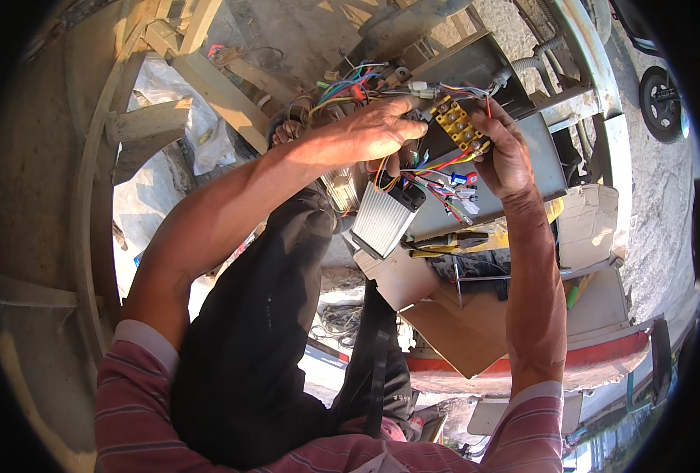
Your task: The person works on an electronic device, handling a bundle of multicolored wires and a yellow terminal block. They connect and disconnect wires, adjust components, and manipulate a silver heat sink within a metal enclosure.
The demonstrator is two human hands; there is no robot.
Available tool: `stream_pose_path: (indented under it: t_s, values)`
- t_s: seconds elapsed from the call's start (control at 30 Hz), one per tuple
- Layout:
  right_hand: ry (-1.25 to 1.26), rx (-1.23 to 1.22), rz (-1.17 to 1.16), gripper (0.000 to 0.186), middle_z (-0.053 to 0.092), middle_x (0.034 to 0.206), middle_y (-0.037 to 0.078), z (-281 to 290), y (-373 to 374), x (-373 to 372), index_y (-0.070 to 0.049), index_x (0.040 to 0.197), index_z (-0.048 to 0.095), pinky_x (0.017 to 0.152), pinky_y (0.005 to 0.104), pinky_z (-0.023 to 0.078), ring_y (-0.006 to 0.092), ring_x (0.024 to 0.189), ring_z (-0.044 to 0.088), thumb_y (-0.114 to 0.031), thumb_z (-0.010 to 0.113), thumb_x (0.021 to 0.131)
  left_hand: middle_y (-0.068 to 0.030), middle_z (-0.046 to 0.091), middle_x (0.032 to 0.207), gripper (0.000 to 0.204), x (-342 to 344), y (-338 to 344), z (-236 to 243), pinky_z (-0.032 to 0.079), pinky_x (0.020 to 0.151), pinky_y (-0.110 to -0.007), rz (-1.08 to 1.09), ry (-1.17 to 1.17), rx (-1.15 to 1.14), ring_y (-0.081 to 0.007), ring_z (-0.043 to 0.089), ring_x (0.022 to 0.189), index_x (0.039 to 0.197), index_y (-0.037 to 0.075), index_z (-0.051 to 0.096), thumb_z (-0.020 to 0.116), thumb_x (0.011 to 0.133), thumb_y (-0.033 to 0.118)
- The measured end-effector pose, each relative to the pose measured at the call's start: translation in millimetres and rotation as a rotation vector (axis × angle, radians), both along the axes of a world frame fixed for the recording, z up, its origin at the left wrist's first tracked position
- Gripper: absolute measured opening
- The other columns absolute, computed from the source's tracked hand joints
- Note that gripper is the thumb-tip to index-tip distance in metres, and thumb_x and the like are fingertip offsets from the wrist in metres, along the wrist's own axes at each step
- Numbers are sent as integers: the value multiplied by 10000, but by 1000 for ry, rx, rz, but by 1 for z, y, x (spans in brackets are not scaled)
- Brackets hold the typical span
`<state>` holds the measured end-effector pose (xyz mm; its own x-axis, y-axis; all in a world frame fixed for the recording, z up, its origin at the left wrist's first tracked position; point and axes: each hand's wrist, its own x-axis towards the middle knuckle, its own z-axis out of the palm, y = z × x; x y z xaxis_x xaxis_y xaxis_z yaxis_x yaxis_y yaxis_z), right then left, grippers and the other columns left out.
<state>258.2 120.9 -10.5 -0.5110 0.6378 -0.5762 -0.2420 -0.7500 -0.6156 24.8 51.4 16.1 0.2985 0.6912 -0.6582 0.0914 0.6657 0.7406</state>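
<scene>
My right hand (509, 154) grips a yellow terminal block (458, 126) with metal screws by its right end. Red and yellow wires run from the block's lower end. My left hand (385, 130) is just left of the block, thumb and fingers pinched together beside white connectors (422, 89); what they hold is hidden. Below the hands rests a silver finned controller box (385, 221), with a bundle of thin coloured wires and small plugs (462, 189) to its right. A second finned box (340, 191) is partly covered by my left forearm.
Pliers with yellow handles (452, 243) lie below the grey metal tray (515, 177). Cardboard (464, 327) lies nearer me. Wooden beams (220, 98) and a clear plastic bag (208, 142) are at left. A metal frame (614, 150) stands at right, and a wheel (661, 104) beyond it.
</scene>
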Motion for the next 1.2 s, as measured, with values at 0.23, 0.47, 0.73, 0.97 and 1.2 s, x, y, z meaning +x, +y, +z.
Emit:
stream_pose_path:
  t_s: [0.23,0.47,0.73,0.97,1.2]
  values:
    - [1,0,-36,342,716,1106,55,-6,-4,5,5,1321,609,780,272,518,137,936,671,-118,597,1001,-67,699,1063,454,7,1,-26,494,595,-294,37,-174,-63,-132,627,661,1429,12,564,595,1020,208]
    - [420,-100,66,201,660,994,31,-34,12,16,-21,1121,627,872,312,558,149,932,663,-189,553,1039,-2,657,947,426,5,2,-33,461,544,-233,-6,-228,-75,-85,568,657,1385,41,594,652,1019,252]
    - [-90,9,8,198,714,1055,63,9,1,-8,-12,1177,642,829,292,580,144,945,702,-130,593,1026,1,630,906,416,10,-4,-22,480,543,-248,36,-97,-25,-82,580,655,1347,37,617,693,1019,281]
    - [-79,44,58,233,722,1078,67,2,3,-4,-15,1220,637,778,273,583,135,925,710,-134,616,1021,-77,675,860,406,9,-34,-4,520,682,-337,-62,251,361,-159,630,740,1390,1,569,666,1013,116]
    - [-152,33,81,229,716,1049,46,-1,5,-2,-27,1225,638,733,253,563,110,885,694,-146,615,1030,-102,676,847,425,-13,-58,25,545,739,-362,-179,363,470,-209,651,758,1363,14,613,701,962,127]
